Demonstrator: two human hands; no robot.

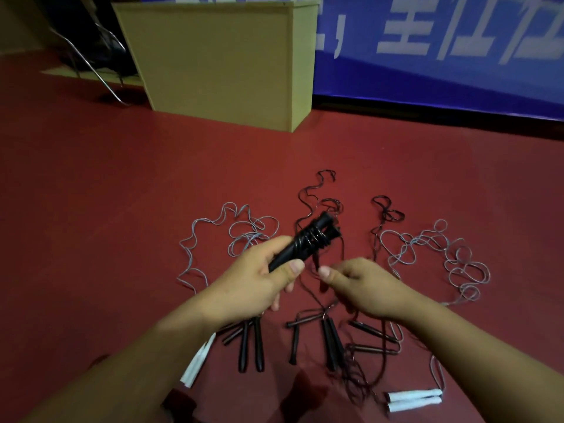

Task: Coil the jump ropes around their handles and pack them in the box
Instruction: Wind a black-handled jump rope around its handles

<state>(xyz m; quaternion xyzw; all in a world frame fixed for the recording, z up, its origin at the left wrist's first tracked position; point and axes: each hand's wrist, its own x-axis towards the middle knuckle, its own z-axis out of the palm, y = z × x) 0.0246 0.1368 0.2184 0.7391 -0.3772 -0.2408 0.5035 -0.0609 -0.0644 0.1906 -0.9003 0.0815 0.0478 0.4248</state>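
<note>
Two slim black plastic jump-rope handles (300, 245) are what we are gripping together in our left hand (259, 283), long axis slanting up and right; our right hand (361, 286), just beside, is pinching the thin black cord (317, 259) hanging below the coils.

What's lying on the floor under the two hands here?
Under the left hand and right hand, black handles lie on the red floor among loose dark cord. The forearms cover part of the handles and part of the white handles.
</note>
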